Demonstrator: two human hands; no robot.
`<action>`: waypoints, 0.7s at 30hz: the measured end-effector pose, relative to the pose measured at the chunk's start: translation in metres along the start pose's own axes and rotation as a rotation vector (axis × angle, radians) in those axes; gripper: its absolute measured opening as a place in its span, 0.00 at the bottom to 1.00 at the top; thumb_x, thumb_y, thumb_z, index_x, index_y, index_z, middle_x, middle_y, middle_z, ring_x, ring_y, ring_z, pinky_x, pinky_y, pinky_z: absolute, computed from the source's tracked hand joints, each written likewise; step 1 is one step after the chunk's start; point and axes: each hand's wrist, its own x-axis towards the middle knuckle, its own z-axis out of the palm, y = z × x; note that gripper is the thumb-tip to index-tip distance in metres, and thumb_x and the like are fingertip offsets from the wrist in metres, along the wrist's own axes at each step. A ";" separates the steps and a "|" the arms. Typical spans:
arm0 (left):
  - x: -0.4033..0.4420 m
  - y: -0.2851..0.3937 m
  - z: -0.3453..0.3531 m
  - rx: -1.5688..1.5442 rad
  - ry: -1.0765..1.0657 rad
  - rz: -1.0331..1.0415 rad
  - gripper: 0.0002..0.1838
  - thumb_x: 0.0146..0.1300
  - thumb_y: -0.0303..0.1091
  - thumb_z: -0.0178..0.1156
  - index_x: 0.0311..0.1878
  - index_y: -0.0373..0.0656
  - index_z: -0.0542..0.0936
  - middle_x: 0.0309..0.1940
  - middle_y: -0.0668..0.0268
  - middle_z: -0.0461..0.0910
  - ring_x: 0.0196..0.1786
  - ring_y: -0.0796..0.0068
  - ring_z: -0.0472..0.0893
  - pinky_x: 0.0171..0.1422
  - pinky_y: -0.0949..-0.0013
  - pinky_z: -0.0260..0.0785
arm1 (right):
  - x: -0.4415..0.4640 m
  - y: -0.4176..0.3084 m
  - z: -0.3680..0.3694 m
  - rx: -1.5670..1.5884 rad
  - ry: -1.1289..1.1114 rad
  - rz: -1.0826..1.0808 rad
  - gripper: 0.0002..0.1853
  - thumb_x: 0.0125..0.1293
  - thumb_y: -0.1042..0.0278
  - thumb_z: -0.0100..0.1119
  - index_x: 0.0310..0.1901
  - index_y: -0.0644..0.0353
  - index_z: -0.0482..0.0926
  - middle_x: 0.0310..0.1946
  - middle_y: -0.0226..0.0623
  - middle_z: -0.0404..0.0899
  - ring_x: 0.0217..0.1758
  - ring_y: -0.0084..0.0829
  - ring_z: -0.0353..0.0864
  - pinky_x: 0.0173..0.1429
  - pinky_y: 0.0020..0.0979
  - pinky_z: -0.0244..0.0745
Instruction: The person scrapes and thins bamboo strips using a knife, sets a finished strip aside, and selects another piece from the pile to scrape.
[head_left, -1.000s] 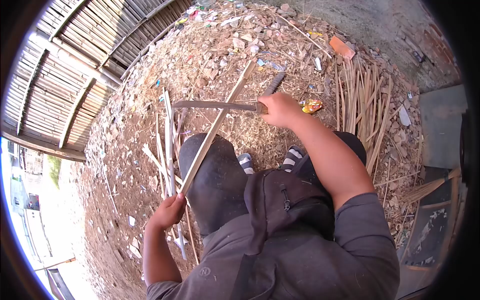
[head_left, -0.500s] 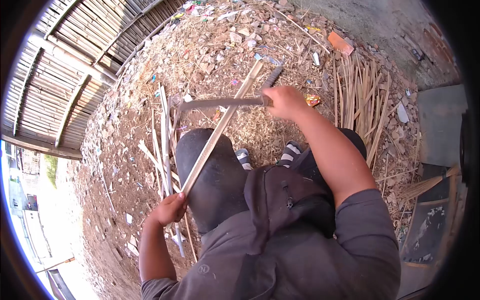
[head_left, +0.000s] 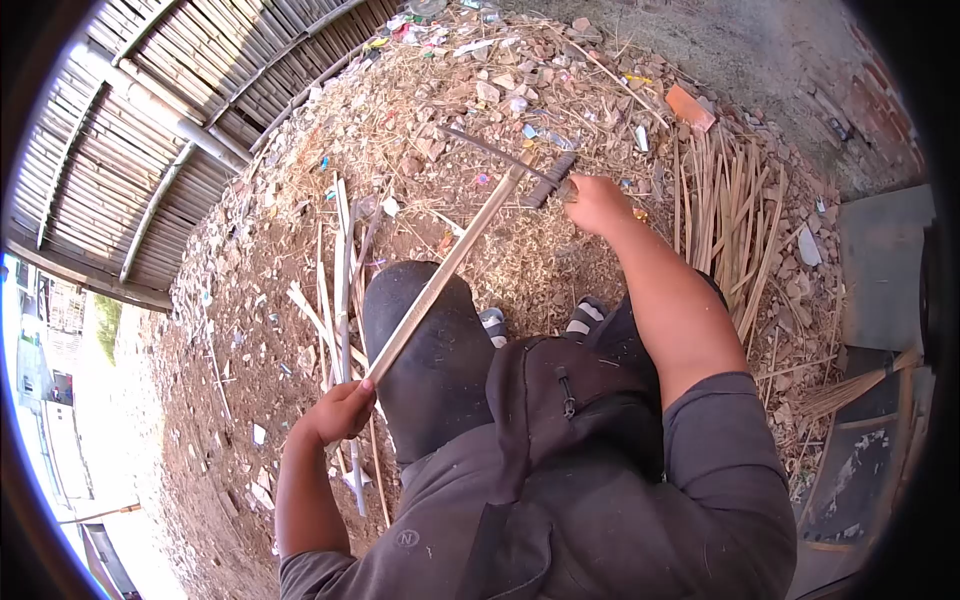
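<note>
My left hand [head_left: 343, 411] is closed around the near end of a long, pale bamboo strip [head_left: 425, 300]. The strip slants up and away across my left knee, its far end lying by a dark ribbed bar [head_left: 549, 182] on the ground. In my right hand [head_left: 598, 204] is the handle of a long knife [head_left: 490, 149], mostly hidden by the fingers. Its dark, narrow blade points up and left, passing by the strip's far end; whether they touch I cannot tell.
Several bamboo strips [head_left: 343, 270] lie left of my knee. A larger bundle of strips [head_left: 725, 195] is at the right, near a brick piece [head_left: 690, 107] and a wall [head_left: 720, 50]. Rubble and litter cover the ground. A bamboo fence [head_left: 120, 170] stands at upper left.
My right hand has shifted slightly right, and the knife has swung from lying level across the strip to pointing up and left near its far end. My left hand keeps its hold.
</note>
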 end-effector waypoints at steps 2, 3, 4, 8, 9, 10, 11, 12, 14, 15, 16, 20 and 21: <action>0.003 -0.005 -0.001 0.052 -0.006 -0.016 0.26 0.82 0.57 0.45 0.36 0.45 0.73 0.20 0.73 0.67 0.18 0.79 0.66 0.22 0.71 0.59 | -0.005 -0.013 -0.012 0.066 0.004 -0.052 0.13 0.61 0.60 0.64 0.46 0.53 0.84 0.42 0.45 0.87 0.44 0.51 0.87 0.51 0.49 0.83; 0.007 -0.010 -0.002 0.043 -0.014 -0.006 0.26 0.82 0.57 0.45 0.36 0.45 0.73 0.20 0.73 0.67 0.18 0.79 0.66 0.22 0.71 0.59 | -0.010 -0.021 -0.016 0.099 0.005 -0.071 0.13 0.61 0.60 0.65 0.46 0.53 0.84 0.42 0.45 0.87 0.44 0.52 0.87 0.51 0.49 0.83; 0.010 -0.014 -0.002 0.031 -0.021 0.003 0.26 0.83 0.57 0.44 0.36 0.45 0.73 0.20 0.73 0.67 0.18 0.79 0.66 0.22 0.71 0.59 | -0.018 -0.031 -0.022 0.074 -0.004 -0.111 0.13 0.61 0.60 0.65 0.46 0.53 0.83 0.40 0.45 0.87 0.44 0.52 0.87 0.51 0.50 0.82; 0.013 -0.016 0.002 -0.003 -0.020 0.028 0.25 0.83 0.56 0.44 0.36 0.45 0.73 0.20 0.73 0.67 0.18 0.79 0.66 0.22 0.70 0.59 | -0.030 -0.039 -0.029 -0.176 -0.128 -0.388 0.15 0.60 0.62 0.66 0.49 0.53 0.83 0.41 0.46 0.87 0.46 0.51 0.87 0.52 0.49 0.82; 0.010 -0.013 0.002 -0.024 -0.031 0.009 0.25 0.83 0.56 0.44 0.36 0.45 0.73 0.20 0.73 0.68 0.18 0.79 0.66 0.22 0.70 0.60 | -0.023 -0.027 -0.019 -0.078 -0.080 -0.263 0.17 0.60 0.62 0.66 0.50 0.53 0.84 0.42 0.46 0.87 0.47 0.50 0.87 0.53 0.48 0.82; 0.005 -0.008 0.002 -0.044 -0.042 -0.008 0.25 0.83 0.56 0.43 0.36 0.45 0.73 0.20 0.73 0.68 0.18 0.79 0.67 0.22 0.70 0.60 | -0.010 -0.006 -0.002 0.019 -0.030 -0.136 0.18 0.59 0.62 0.66 0.52 0.53 0.84 0.43 0.47 0.87 0.48 0.50 0.87 0.53 0.47 0.82; 0.004 -0.003 0.001 -0.063 -0.051 -0.015 0.25 0.83 0.56 0.43 0.36 0.45 0.73 0.20 0.73 0.68 0.19 0.79 0.67 0.22 0.70 0.60 | 0.001 0.008 0.004 0.114 0.029 -0.015 0.19 0.59 0.62 0.65 0.53 0.53 0.84 0.44 0.48 0.87 0.50 0.49 0.87 0.54 0.47 0.82; 0.004 -0.001 0.000 -0.043 -0.040 -0.013 0.25 0.83 0.56 0.44 0.36 0.45 0.73 0.20 0.73 0.68 0.19 0.79 0.67 0.23 0.70 0.60 | 0.000 0.007 -0.008 0.173 -0.052 0.098 0.22 0.59 0.62 0.65 0.56 0.54 0.84 0.46 0.49 0.86 0.52 0.48 0.86 0.56 0.46 0.81; 0.000 -0.001 -0.002 -0.004 -0.018 -0.022 0.25 0.83 0.55 0.44 0.36 0.45 0.73 0.20 0.73 0.68 0.19 0.79 0.67 0.23 0.71 0.60 | 0.004 0.014 -0.008 0.180 0.012 0.057 0.21 0.59 0.61 0.65 0.55 0.54 0.84 0.45 0.49 0.86 0.51 0.48 0.86 0.55 0.46 0.81; -0.002 0.001 -0.001 -0.002 -0.015 -0.029 0.25 0.83 0.55 0.44 0.36 0.45 0.73 0.20 0.73 0.68 0.19 0.79 0.67 0.23 0.71 0.60 | 0.003 0.009 -0.011 0.184 0.044 0.038 0.21 0.59 0.61 0.65 0.55 0.54 0.84 0.45 0.49 0.86 0.51 0.48 0.87 0.55 0.46 0.81; -0.004 0.005 0.003 0.001 -0.012 -0.034 0.25 0.83 0.55 0.44 0.36 0.45 0.73 0.21 0.73 0.68 0.20 0.79 0.67 0.24 0.71 0.61 | 0.000 0.003 -0.013 0.190 0.083 0.031 0.19 0.59 0.60 0.66 0.52 0.53 0.85 0.42 0.47 0.87 0.48 0.49 0.87 0.53 0.47 0.81; 0.003 -0.005 0.005 -0.016 -0.003 0.007 0.26 0.83 0.56 0.44 0.34 0.45 0.73 0.21 0.75 0.68 0.22 0.81 0.65 0.26 0.72 0.60 | -0.014 -0.016 -0.019 0.066 0.093 -0.139 0.13 0.57 0.60 0.69 0.43 0.53 0.83 0.35 0.43 0.86 0.43 0.50 0.87 0.47 0.49 0.80; 0.005 -0.007 0.007 -0.035 0.001 0.017 0.26 0.83 0.56 0.44 0.33 0.45 0.73 0.21 0.75 0.67 0.22 0.82 0.64 0.27 0.72 0.59 | -0.017 -0.019 -0.022 0.032 0.091 -0.232 0.13 0.56 0.60 0.69 0.41 0.53 0.82 0.33 0.43 0.85 0.41 0.51 0.86 0.46 0.50 0.79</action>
